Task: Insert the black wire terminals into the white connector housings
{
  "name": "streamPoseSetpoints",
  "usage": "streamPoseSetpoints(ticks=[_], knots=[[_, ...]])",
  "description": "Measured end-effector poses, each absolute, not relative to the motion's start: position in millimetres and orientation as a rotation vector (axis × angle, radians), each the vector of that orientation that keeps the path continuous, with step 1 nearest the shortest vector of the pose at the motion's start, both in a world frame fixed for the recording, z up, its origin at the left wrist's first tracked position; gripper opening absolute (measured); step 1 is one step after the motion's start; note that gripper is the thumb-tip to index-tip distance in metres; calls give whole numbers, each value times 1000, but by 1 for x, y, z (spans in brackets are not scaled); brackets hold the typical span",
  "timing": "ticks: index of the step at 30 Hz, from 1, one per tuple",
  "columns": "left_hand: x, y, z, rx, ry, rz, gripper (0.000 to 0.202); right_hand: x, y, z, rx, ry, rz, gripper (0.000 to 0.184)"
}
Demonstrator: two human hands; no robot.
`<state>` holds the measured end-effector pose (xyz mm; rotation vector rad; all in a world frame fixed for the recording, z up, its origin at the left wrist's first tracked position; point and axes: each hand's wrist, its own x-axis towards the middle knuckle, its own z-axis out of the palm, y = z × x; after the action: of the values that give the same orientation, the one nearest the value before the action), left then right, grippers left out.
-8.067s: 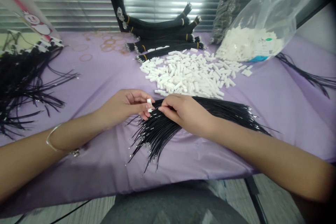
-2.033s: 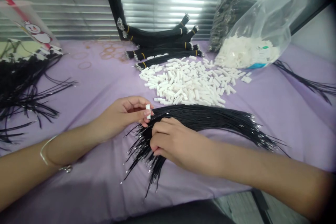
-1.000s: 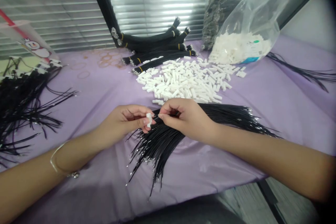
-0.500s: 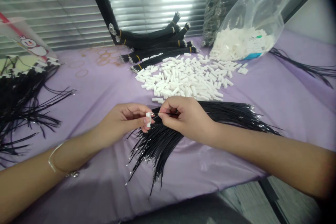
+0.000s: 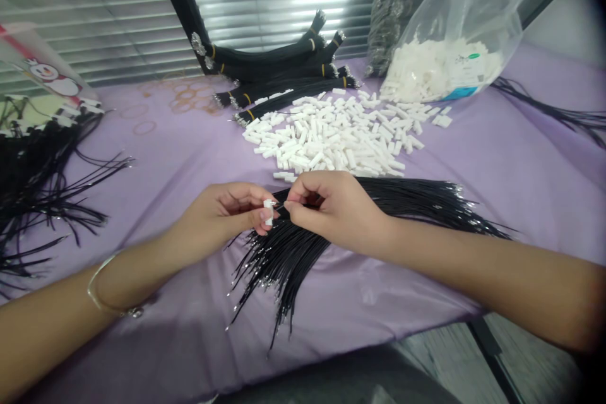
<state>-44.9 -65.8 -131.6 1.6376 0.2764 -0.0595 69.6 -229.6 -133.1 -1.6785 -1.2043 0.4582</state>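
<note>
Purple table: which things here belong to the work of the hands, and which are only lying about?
In the work: left hand, right hand, white connector, black wires, connector pile.
Lying about: bagged connectors, tied wire bundles, rubber bands, snowman cup.

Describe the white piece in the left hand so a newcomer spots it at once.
On the lilac cloth, below the heap of white plastic connectors, lies a fan of black wires. Over it, the left hand pinches one upright white connector, the only one held off the heap.
</note>
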Motion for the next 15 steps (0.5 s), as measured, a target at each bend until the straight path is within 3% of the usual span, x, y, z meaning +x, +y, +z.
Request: streamPoseSetpoints(ticks=[15], knots=[[-43, -70, -128, 1657, 266, -81, 7, 70, -224, -136, -1686, -1303, 413, 10]])
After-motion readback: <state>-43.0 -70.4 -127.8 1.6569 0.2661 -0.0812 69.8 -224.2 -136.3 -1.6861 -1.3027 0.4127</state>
